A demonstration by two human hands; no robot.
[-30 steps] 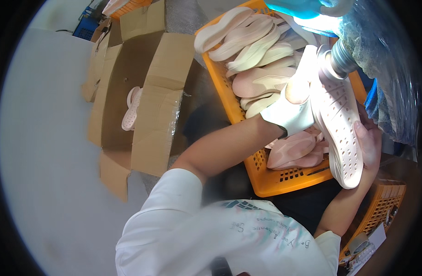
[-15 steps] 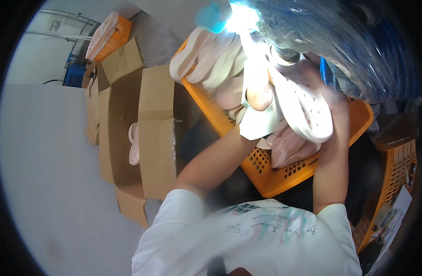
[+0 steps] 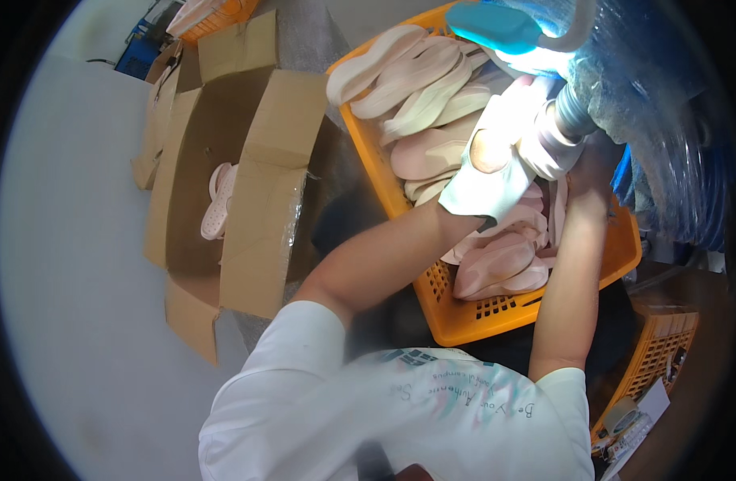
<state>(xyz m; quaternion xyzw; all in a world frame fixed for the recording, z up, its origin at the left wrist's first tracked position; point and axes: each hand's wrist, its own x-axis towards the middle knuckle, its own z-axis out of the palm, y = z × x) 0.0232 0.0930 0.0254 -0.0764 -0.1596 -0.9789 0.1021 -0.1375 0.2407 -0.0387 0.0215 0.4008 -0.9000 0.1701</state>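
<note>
Glare and a metal tube point(image 3: 573, 115) hid the grip above the orange basket point(image 3: 450, 327).
Over the basket's right half, a pale shoe point(image 3: 547, 154) showed only in part between the left hand point(image 3: 500, 144), washed out, and the right hand point(image 3: 596, 164), shadowed; I could not tell how far either hand's fingers were open or what they gripped. A shoe pile point(image 3: 436, 152) filled the basket; left of it, a cardboard box point(image 3: 270, 176) held at least 1 pink shoe point(image 3: 217, 215), partly covered.

My feed's v. bright under the teal lamp point(image 3: 492, 28), w/ glare bleaching the left hand point(image 3: 503, 136) (detail's gone there). Right hand point(image 3: 594, 167) shaded, cardboard box point(image 3: 276, 120) dim inside. Shirt point(image 3: 328, 393) looks hazy; fisheye bends edges, corners blk.
</note>
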